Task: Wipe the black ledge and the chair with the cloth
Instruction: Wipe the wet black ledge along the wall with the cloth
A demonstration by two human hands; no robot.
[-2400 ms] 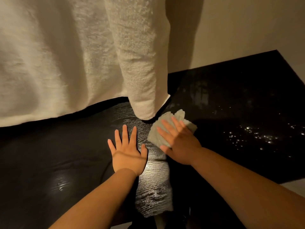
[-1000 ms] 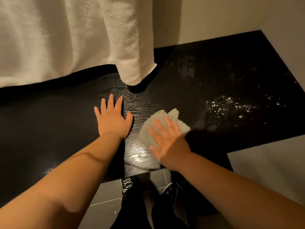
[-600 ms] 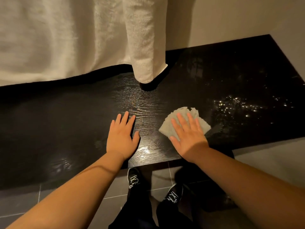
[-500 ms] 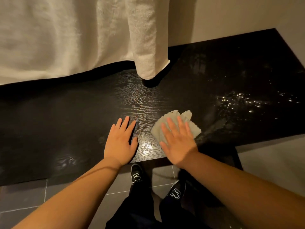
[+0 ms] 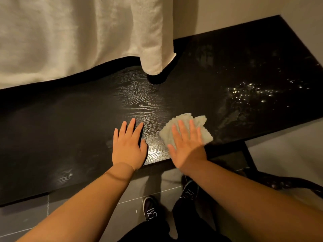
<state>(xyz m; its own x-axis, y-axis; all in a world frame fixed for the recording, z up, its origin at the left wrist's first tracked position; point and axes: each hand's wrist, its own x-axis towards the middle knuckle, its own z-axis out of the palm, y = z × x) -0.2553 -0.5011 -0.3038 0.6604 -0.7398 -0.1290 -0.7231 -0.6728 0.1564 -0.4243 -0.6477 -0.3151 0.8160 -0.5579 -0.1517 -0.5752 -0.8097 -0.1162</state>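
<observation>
Hands [image 5: 187, 145] press cloth [image 5: 204, 133] flat on ledge [image 5: 70, 128].

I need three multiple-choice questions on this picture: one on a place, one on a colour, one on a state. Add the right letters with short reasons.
1. Where is the cloth? A) on the floor B) on the black ledge, under the right hand C) on a hook
2. What colour is the curtain? A) cream B) red C) blue
3. How is the left hand? A) a fist B) flat, fingers straight C) pinching the cloth
Key: 1 B, the palm presses it there; 2 A, the fabric is pale; 3 B, it lies open on the wood.
</observation>
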